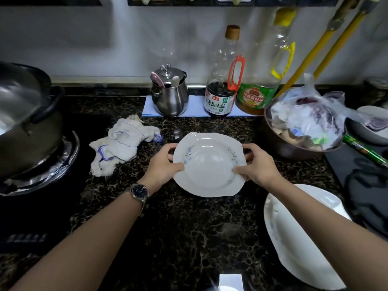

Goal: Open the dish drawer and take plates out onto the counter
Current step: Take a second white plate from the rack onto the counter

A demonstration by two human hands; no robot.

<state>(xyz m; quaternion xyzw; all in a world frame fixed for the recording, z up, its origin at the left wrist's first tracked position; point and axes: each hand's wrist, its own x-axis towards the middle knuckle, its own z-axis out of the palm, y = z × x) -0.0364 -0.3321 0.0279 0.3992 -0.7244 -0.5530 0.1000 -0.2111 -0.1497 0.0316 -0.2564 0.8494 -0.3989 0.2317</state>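
A: Holding a white plate [210, 164] with both hands over the middle of the dark marbled table [178, 217]. Left hand [165, 162] on the left rim, right hand [258, 164] on the right rim. Fingers [241, 171] wrapped round the edge, thumbs on top of the rim, the rest curled underneath. Closed on it, not just resting.

B: Touching down yet or hovering?

A: Can't tell. Looks close to the surface, maybe just off it. Sits just right of the crumpled rag [123, 145] and in front of the soy sauce bottle [220, 95].

B: Handling thoughts?

A: Glazed ceramic by the look of it, so stiff, probably a bit heavy for its size, slick, and definitely chippable against stone. Wavy rim with little corner points, so best gripped on opposite sides like now, not pinched at one tip. Should go down flat, no sliding.

B: Which way up, which way pointing?

A: Face up, bowl side showing, near enough level. Roughly squarish, so no real long axis. Blue flower sprigs sit left and right, under each thumb.

B: Anything else out already?

A: Second white plate [298, 238] lying lower right, partly under the right forearm. Drawer not in view.
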